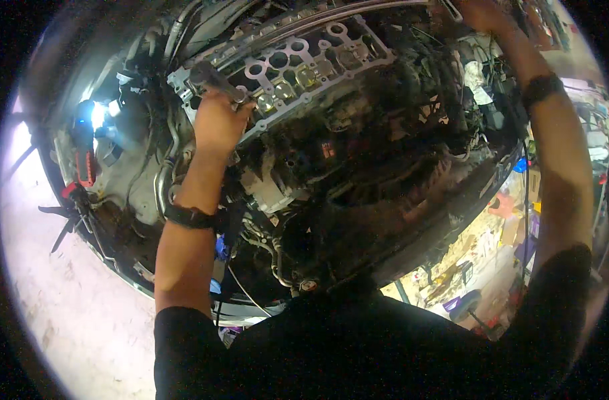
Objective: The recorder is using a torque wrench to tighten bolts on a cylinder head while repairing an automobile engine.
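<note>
An open engine bay lies under my hands, with a pale metal cylinder head (308,98) near the top of the view, its round openings showing. My left hand (218,123) is closed around a dark grey cylindrical piece (203,73) at the left end of the head. I cannot make out exactly what kind of piece it is. Far to the right, my right hand (488,15) reaches to the upper edge, dim and partly cut off. A shiny looped metal part (452,9) shows beside it, but the right fingers are too unclear to tell their grip.
A bright work lamp (94,115) shines at the left of the bay. Below it are red-handled pliers (84,167). Metal pipes (164,183) and hoses run beside my left forearm. Assorted items, including an orange-red piece (501,205), lie beyond the bay's right edge.
</note>
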A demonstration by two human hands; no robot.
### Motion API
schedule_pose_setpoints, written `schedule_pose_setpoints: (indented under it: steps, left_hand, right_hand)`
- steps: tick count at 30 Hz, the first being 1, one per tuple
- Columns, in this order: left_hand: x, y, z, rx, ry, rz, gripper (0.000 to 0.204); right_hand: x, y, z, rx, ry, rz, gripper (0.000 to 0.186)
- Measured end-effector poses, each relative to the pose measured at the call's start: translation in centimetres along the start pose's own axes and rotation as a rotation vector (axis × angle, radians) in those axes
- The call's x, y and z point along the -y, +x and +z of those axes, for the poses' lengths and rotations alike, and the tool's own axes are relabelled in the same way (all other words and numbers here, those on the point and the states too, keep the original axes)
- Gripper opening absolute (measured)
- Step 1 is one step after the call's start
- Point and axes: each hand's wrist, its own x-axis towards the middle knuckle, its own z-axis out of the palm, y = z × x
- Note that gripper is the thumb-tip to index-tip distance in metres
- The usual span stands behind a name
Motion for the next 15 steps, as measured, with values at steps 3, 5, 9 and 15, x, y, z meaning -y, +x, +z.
schedule_pose_setpoints:
  steps: [3,5,9,15]
  left_hand:
    - [0.2,-0.7,0.4,-0.055,0.027,-0.022,0.034]
    - [0.7,-1.3,0.5,-0.116,0.05,-0.015,0.033]
    - [-1.4,-0.2,2.3,-0.2,-0.042,-0.033,0.032]
    - [-0.5,-1.1,0.0,-0.14,-0.074,-0.108,0.035]
  right_hand:
    - [-0.1,4.0,0.2,-0.28,-0.049,-0.166,0.036]
    - [2.2,8.8,-1.3,-0.238,1.088,0.243,0.033]
    - [-4.0,15.1,4.0,-0.462,1.813,-0.677,0.024]
    - [2.0,20.1,1.4,-0.522,0.292,-0.181,0.02]
